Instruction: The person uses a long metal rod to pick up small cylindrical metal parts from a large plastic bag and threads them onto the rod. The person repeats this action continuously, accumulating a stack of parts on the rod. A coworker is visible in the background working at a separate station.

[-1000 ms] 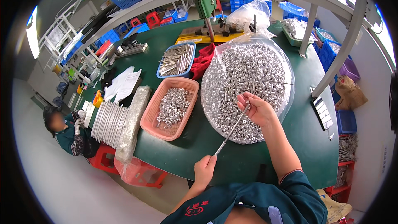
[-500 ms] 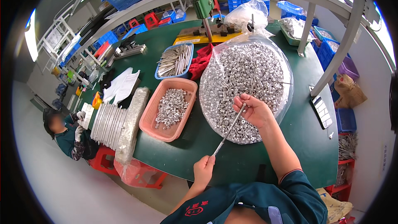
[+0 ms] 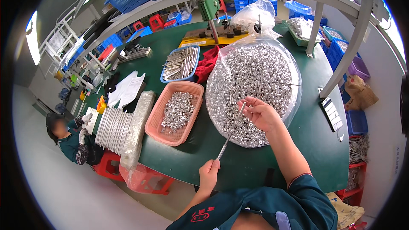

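A thin metal rod (image 3: 232,134) slants up and to the right between my two hands. My left hand (image 3: 208,175) is closed around its lower end, where a slightly thicker, shinier section shows. The fingertips of my right hand (image 3: 260,115) are bent around the rod's upper end; whether they also pinch a small part there is hard to make out. Beneath my right hand spreads a large round heap of small metal sleeves (image 3: 264,68) on clear plastic. A pink basket (image 3: 150,121) to the left holds a smaller pile of small metal pieces.
Behind the pink basket stands a blue basket (image 3: 197,61) of metal rods, beside a red cloth (image 3: 208,64). A green press (image 3: 208,8) is at the back. A phone (image 3: 331,115) lies at right by the shelf post. A gloved co-worker (image 3: 70,138) handles pieces at far left.
The rod's upper end has swung slightly left, with my right fingers shifting that way too. My left hand stays about where it was.
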### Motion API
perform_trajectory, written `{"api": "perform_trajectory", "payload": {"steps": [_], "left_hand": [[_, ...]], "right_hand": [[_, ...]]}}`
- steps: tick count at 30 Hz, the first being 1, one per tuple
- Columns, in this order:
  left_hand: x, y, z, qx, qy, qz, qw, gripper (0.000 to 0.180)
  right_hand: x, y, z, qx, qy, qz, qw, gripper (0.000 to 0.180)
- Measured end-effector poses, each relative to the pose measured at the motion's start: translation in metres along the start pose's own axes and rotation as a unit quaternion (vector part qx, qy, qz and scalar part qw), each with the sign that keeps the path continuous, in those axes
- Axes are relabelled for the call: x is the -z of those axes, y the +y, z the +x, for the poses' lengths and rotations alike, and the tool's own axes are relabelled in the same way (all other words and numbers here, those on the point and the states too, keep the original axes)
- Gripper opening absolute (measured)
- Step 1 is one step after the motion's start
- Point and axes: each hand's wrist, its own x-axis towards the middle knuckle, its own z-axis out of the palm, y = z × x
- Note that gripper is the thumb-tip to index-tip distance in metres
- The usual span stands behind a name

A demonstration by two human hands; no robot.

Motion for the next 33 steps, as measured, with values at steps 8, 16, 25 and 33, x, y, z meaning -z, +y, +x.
{"api": "perform_trajectory", "payload": {"steps": [8, 16, 25, 33], "left_hand": [[-0.004, -0.001, 0.000, -0.043, -0.004, 0.057, 0.997, 0.033], [-0.004, 0.001, 0.000, -0.054, -0.007, 0.073, 0.996, 0.033], [-0.001, 0.004, 0.001, -0.052, -0.029, 0.090, 0.994, 0.032], [0.000, -0.001, 0.003, -0.058, -0.033, 0.084, 0.994, 0.034]], "right_hand": [[-0.009, -0.015, -0.004, 0.042, 0.029, 0.042, 0.998, 0.023], [-0.006, -0.016, -0.005, 0.035, 0.000, 0.012, 0.999, 0.021], [-0.004, -0.026, -0.010, 0.010, -0.007, -0.137, 0.990, 0.019], [0.003, -0.026, -0.007, -0.024, -0.030, -0.124, 0.992, 0.014]]}}
